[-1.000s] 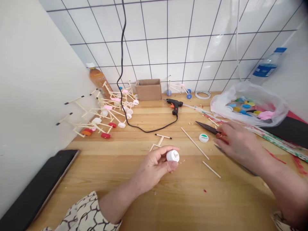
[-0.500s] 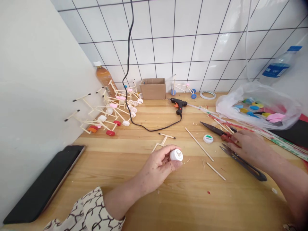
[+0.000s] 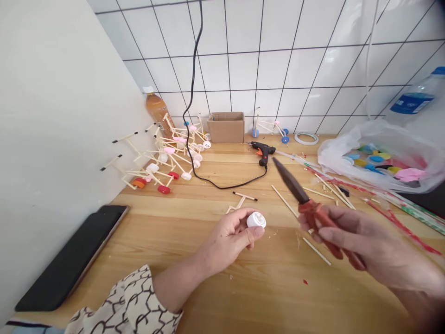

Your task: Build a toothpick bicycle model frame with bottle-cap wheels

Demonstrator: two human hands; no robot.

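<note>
My left hand (image 3: 231, 236) is closed around a white bottle cap (image 3: 256, 220), pinched between thumb and fingers, its round face turned up and to the right. In my right hand (image 3: 361, 241) is a pair of scissors (image 3: 314, 211) with red handles and dark blades. The blades are together and point up and to the left, above the table. Just beyond my left hand lies a T-shaped stick piece (image 3: 240, 199) with dark ends, partly covered by the fingers. A long thin stick (image 3: 285, 199) and a shorter stick (image 3: 317, 251) lie below the scissors.
Stick frames with cap wheels (image 3: 170, 153) crowd the left back, by a drink bottle (image 3: 158, 111). A black glue gun (image 3: 263, 152) with its cord, a cardboard box (image 3: 225, 127) and a tape roll (image 3: 306, 138) stand behind. A plastic bag of caps (image 3: 385, 157) is right; a phone (image 3: 73, 257) left.
My right hand has picked up the red-handled scissors and brought them up off the table. The black snips and the green-marked cap no longer show. My left hand keeps its hold on the cap.
</note>
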